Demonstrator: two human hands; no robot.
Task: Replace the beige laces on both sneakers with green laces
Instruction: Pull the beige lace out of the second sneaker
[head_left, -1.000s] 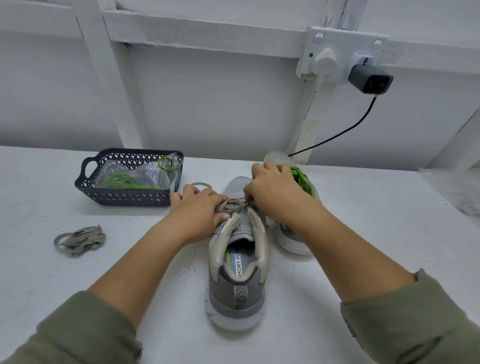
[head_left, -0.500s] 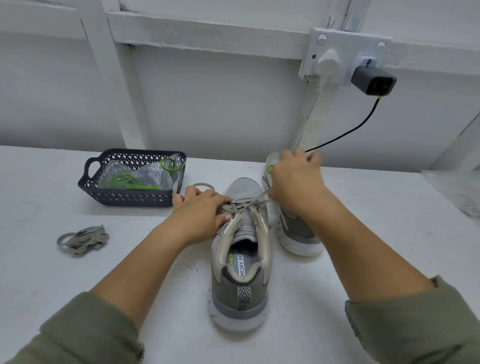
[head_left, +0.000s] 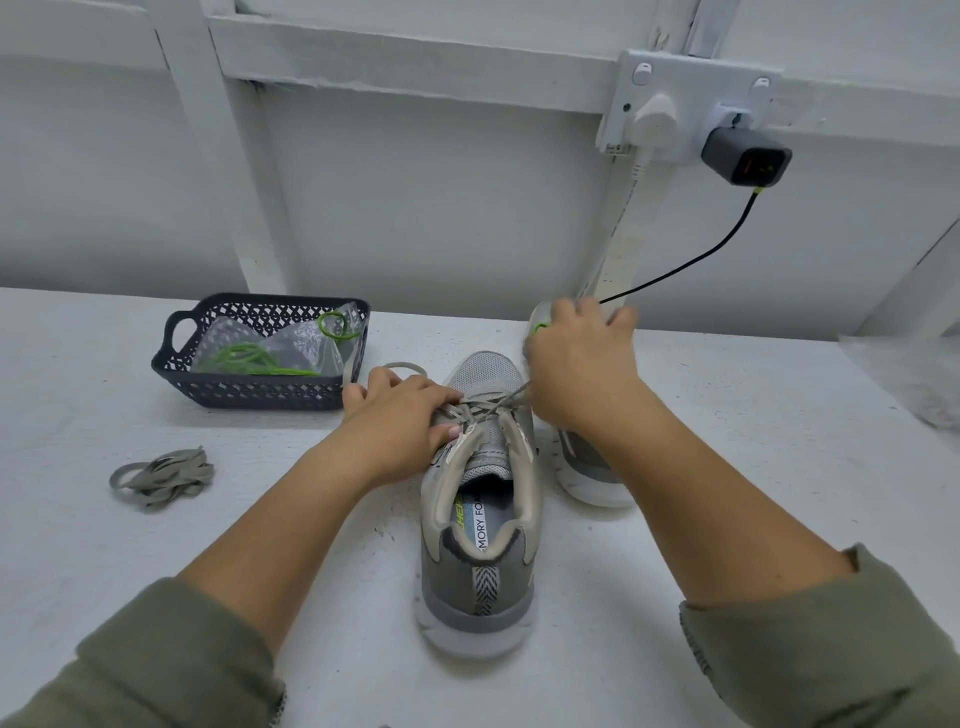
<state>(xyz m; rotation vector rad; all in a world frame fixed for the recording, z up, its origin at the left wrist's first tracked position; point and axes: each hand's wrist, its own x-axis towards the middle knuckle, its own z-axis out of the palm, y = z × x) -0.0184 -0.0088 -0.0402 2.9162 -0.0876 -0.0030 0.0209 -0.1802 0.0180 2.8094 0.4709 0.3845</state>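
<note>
A grey sneaker (head_left: 480, 525) stands heel toward me in the middle of the white table, still threaded with a beige lace (head_left: 491, 405). My left hand (head_left: 400, 421) grips the shoe's left eyelet side and the lace there; a beige loop trails out past its fingers. My right hand (head_left: 579, 364) holds the lace's other end, drawn taut up and to the right. Behind that hand stands the second sneaker (head_left: 587, 467), mostly hidden, with a bit of green lace (head_left: 540, 328) showing near its toe.
A dark plastic basket (head_left: 260, 387) at the back left holds a clear bag with a green lace (head_left: 249, 358). A removed beige lace (head_left: 163, 478) lies bundled on the table at the left. A wall socket with a charger (head_left: 745, 156) and black cable hangs behind.
My right hand has pulled away from the knot toward the back right, drawing the beige lace end out taut. The bow is undone. My left hand stays on the shoe.
</note>
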